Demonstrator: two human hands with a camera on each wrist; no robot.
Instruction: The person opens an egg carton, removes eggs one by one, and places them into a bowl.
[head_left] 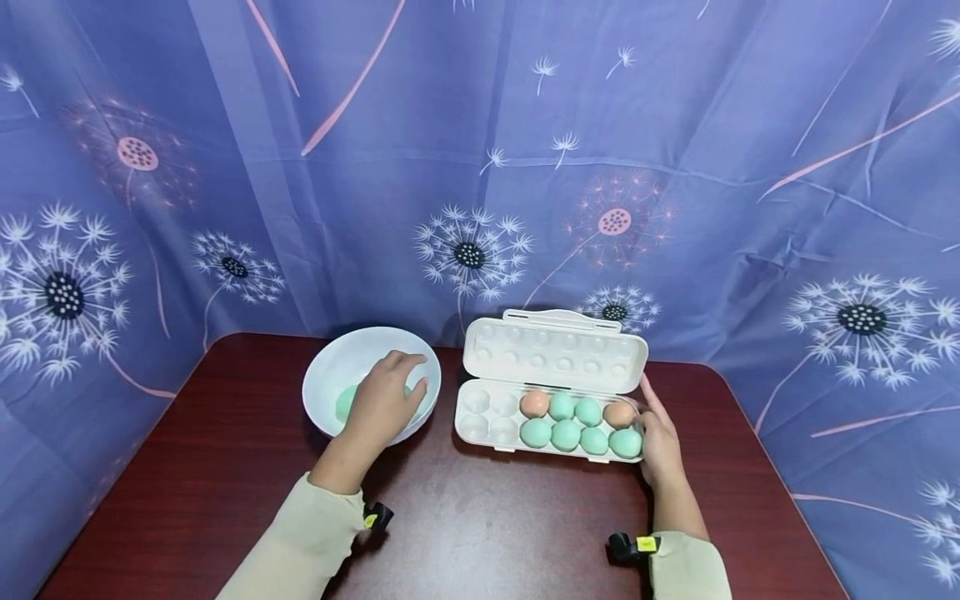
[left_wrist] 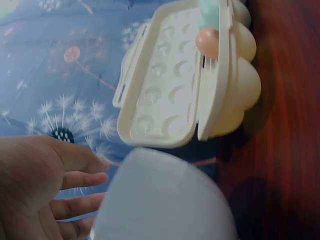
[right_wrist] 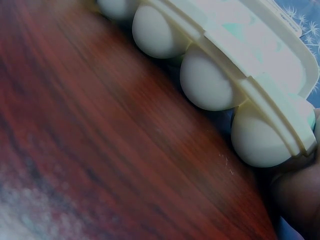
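Note:
My left hand [head_left: 384, 396] reaches over a white bowl [head_left: 321, 367], which has green eggs [head_left: 344, 403] in it. In the left wrist view the fingers [left_wrist: 82, 205] look loosely extended beside the bowl's outer wall [left_wrist: 165, 200]; what they touch inside is hidden. A cream plastic egg carton [head_left: 555, 357] stands to the right with its lid raised. Several green eggs [head_left: 566, 435] and two brown eggs [head_left: 534, 404] fill its right part, while the left cups are bare. My right hand [head_left: 662, 446] grips the carton's right end, its thumb side [right_wrist: 300, 195] against the cups.
A dark red wooden table [head_left: 495, 525] carries everything. Behind it hangs a blue curtain [head_left: 360, 208] with a dandelion print, close to the carton's lid and the bowl. Each wrist wears a small black camera [head_left: 630, 547].

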